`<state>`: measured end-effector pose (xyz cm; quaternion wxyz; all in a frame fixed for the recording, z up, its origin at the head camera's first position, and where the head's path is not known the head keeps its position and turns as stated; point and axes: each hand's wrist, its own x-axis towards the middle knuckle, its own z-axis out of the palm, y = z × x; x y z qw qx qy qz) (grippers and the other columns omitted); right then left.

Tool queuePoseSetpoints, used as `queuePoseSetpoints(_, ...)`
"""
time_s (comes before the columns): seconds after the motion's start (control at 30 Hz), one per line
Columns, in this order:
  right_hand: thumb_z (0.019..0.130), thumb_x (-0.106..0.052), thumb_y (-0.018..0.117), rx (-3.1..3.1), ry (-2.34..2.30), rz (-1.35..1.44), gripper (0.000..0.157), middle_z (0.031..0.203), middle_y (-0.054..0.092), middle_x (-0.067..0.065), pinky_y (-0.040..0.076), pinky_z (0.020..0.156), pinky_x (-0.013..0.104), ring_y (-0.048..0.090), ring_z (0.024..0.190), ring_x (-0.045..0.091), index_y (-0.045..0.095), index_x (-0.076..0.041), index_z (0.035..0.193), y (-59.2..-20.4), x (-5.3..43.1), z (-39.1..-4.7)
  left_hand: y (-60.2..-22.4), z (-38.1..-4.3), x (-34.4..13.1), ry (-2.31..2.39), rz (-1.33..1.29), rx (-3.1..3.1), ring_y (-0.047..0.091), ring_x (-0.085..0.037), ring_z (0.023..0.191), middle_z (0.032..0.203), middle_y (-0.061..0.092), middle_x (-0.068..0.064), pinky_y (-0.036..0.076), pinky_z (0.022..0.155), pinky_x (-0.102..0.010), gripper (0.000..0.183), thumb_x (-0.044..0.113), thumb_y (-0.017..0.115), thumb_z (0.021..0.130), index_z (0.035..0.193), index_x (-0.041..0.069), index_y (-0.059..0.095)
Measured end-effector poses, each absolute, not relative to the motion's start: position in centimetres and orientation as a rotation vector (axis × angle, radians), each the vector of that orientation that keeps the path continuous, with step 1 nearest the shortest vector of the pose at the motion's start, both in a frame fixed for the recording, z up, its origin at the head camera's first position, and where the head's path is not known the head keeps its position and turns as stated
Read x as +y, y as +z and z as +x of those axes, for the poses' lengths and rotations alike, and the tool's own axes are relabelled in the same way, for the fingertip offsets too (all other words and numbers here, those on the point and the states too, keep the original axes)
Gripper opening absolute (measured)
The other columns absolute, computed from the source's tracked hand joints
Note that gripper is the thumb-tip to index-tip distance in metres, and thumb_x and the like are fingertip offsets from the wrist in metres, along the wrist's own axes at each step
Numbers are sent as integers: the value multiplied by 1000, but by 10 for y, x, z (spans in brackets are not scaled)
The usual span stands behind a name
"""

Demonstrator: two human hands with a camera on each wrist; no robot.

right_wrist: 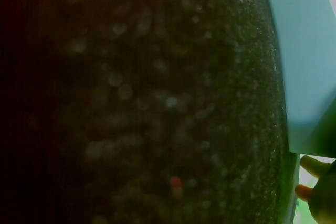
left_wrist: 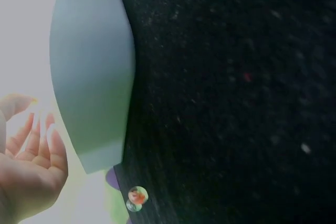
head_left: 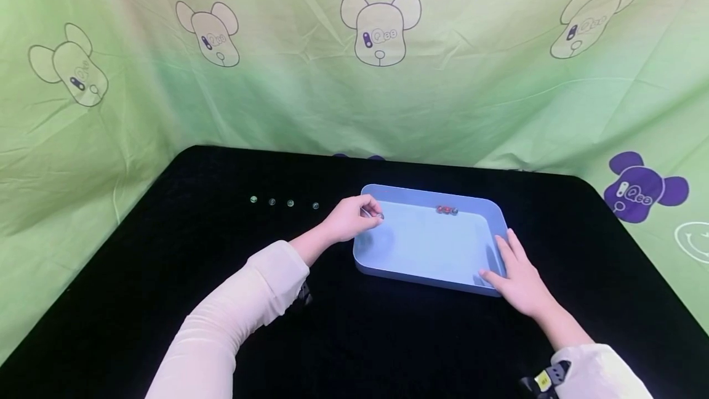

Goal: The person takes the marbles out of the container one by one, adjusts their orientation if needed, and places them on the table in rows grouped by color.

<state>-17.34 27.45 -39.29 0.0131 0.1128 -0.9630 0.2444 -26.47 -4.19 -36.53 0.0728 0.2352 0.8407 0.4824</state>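
Over the left end of a shallow blue tray point(head_left: 426, 279), my left hand point(head_left: 352, 217) pinches a small glass marble point(head_left: 380, 216) between thumb and fingertips. In the left wrist view the same hand point(left_wrist: 34, 169) shows beside the tray's outer wall point(left_wrist: 94, 77). On the other side, my right hand point(head_left: 520, 282) rests at the tray's right edge with fingers spread, the thumb reaching over the rim near the front corner. Three reddish and dark marbles point(head_left: 447, 209) lie in a row inside the tray, along its back wall.
Several clear marbles point(head_left: 290, 203) stand spaced in a row on the black-covered table point(head_left: 166, 263), left of the tray. Behind the table hangs a green curtain point(head_left: 288, 97) with bear-head prints; it also closes off both sides.
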Motion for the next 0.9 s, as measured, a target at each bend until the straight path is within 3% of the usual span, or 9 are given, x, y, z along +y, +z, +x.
queuePoseSetpoints(0.9,83,-27,52,-3002,765,355,70,138,-3,27,19,84,63,9,121,47,17,13,130,-394,275,-174,-371,-263,-84,1520,568,2555,52,-13,67,79,55,-3,43,61,-21,11,8,62,76,85,3,57)
